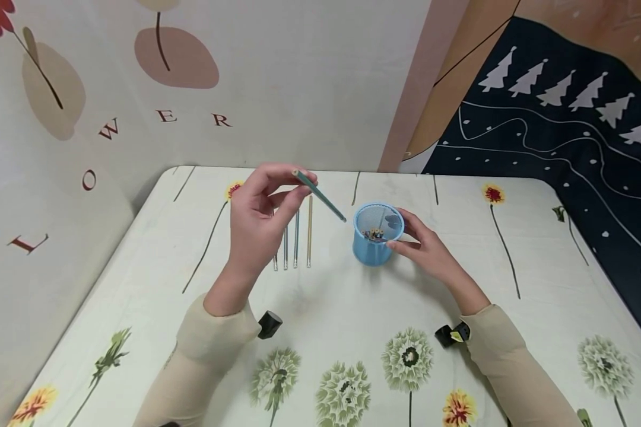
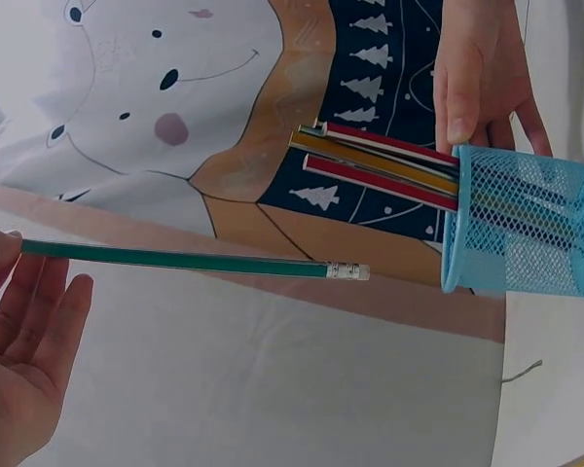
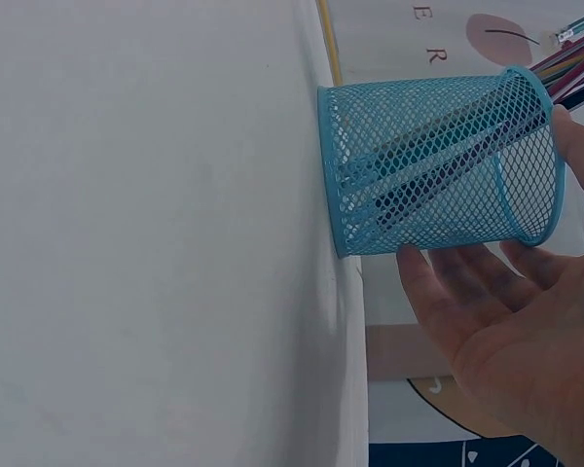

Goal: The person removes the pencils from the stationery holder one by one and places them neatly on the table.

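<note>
My left hand pinches a green pencil near its plain end, above the table. The pencil slants down to the right, its eraser end towards the blue mesh pen cup but apart from it. My right hand holds the cup at its right side near the rim, thumb and fingers spread about it. Upright on the table, the cup has several pencils inside, red and yellow ones among them, leaning and sticking out past the rim. Left of the cup several more pencils lie side by side, partly hidden behind my left hand.
A pale flower-printed cloth covers the table. Behind the far edge hangs a printed curtain with letters and leaf shapes, and a dark section with white trees at the right. Black wrist cameras sit by both sleeves.
</note>
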Motion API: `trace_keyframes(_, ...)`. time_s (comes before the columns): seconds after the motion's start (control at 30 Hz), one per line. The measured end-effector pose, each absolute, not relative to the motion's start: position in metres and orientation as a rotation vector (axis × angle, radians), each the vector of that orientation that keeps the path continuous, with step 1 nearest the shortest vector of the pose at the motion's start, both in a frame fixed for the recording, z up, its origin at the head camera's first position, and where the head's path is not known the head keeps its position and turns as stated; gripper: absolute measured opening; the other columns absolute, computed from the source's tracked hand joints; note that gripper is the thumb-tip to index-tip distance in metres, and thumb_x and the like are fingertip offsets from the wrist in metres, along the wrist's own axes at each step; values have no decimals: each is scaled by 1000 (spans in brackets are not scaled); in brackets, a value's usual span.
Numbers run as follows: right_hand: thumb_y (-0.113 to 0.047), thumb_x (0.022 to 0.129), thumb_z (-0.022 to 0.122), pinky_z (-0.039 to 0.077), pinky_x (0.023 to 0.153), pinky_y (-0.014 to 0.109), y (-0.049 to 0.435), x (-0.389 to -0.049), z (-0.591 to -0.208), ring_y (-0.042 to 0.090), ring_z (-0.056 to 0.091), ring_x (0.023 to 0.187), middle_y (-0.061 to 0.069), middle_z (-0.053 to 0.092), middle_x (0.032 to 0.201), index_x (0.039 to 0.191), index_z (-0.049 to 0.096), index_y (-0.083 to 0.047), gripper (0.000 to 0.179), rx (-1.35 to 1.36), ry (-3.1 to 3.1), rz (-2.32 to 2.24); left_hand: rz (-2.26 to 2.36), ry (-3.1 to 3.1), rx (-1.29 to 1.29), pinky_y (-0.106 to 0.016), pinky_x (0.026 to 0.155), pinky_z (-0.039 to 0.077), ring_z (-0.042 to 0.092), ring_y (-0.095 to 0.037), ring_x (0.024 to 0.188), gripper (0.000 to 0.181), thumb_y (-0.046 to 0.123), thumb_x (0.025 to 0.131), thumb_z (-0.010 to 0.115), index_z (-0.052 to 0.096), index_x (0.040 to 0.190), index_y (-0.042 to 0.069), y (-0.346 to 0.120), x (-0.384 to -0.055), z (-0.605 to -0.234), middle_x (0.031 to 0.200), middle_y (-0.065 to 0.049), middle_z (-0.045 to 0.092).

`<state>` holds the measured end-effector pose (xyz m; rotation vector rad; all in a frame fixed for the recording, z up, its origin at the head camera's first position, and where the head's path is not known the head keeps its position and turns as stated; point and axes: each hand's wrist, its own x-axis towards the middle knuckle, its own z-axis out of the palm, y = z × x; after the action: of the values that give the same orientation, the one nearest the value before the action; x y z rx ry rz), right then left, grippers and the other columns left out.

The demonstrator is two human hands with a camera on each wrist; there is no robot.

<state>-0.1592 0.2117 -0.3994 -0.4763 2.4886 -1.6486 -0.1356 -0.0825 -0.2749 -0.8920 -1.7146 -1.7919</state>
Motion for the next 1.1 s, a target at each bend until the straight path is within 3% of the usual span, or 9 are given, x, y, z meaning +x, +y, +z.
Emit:
trace_keyframes(0.47, -8, 97, 64, 46, 109, 55, 211, -160, -400, 39, 39, 144, 20, 41, 154, 156, 28, -10, 69, -475, 2482, -1650, -1826, -1688, -792, -30, 80, 64, 72, -12, 90, 19, -11, 89, 64, 55, 103, -20, -94, -140, -274, 98, 9, 72)
trace_keyframes(0.73, -8, 97, 64, 46, 109, 54, 211, -160, -400, 39, 38, 145, 20, 41, 154, 156, 28, -10, 69, -470, 2485, -1651, -1854, -1661, -726, -29, 78, 64, 71, -15, 87, 14, -8, 91, 64, 66, 103, -3, -101, -143, -276, 96, 3, 72)
trace_keyframes(1.1, -7, 97, 64, 47, 108, 53, 211, -160, -401, 39, 40, 144, 20, 42, 153, 156, 28, -10, 70, -479, 2482, -1657, -1870, -1645, -695, -26, 76, 64, 70, -14, 88, 13, -3, 92, 66, 68, 105, 1, -110, -148, -281, 97, 1, 72)
